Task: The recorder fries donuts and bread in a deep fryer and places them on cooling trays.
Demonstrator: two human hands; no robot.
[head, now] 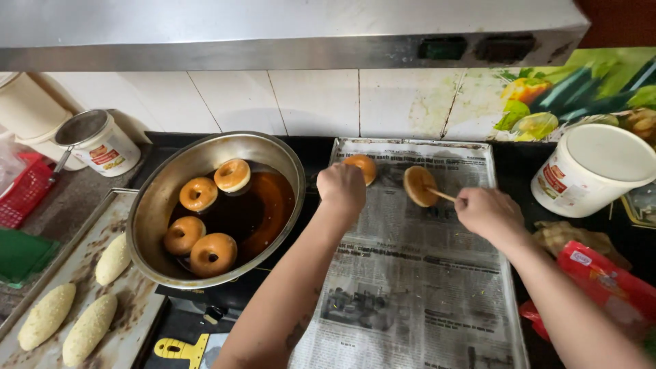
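Right grip (486, 212) pinches a wooden stick (443, 195) spearing one doughnut (418, 185); left grip (341, 188), fisted, touches another (362, 167).

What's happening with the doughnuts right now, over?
Left hand closed beside round golden fried doughnut. Right hand lifting second golden doughnut on thin wooden stick. Newspaper-lined tray below, nothing blocking.
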